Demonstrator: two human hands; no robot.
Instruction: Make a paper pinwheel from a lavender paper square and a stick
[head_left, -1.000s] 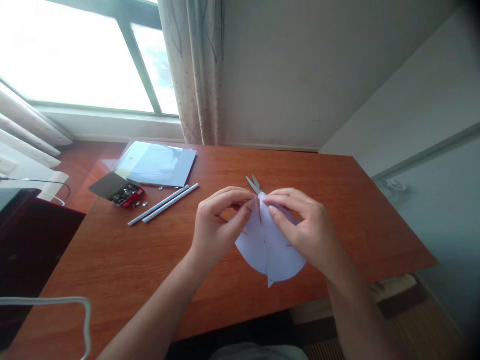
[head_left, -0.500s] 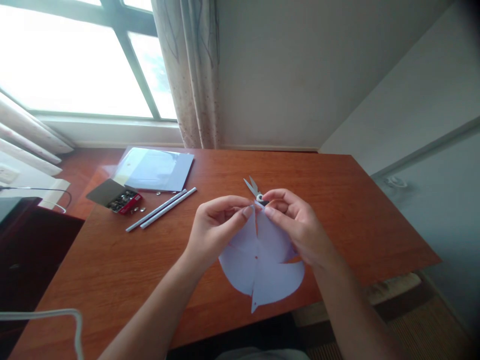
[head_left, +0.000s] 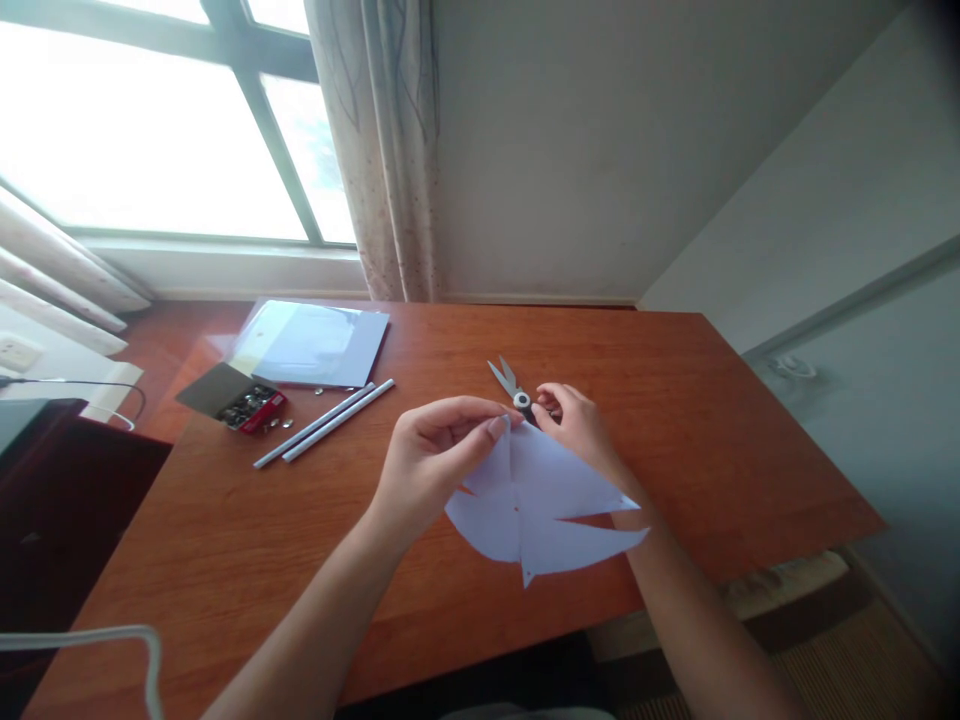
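Note:
My left hand (head_left: 442,450) pinches the upper edge of a white paper sheet (head_left: 570,490) between thumb and forefinger. Slits run from the sheet's edge toward its middle, leaving pointed flaps, and small holes show in the centre and near some tips. Just right of the paper's top, my right hand (head_left: 576,420) is off the sheet, its fingers loosely bent and thumb apart from forefinger. Scissors (head_left: 517,392) lie with blades parted beyond the paper; their dark handles are partly hidden by the right hand, and I cannot tell whether it touches them.
Two rolled white paper sticks (head_left: 341,420) lie to the left on the wooden table (head_left: 225,570). Beside them stands an opened small box of metal pins (head_left: 251,405), a few loose. Behind is a clear sleeve with paper (head_left: 315,340). A white cable (head_left: 112,632) crosses the lower left.
My right hand has let go of the paper's upper edge and moved slightly right. The right-hand flaps have spread out to the right. My left hand keeps its pinch.

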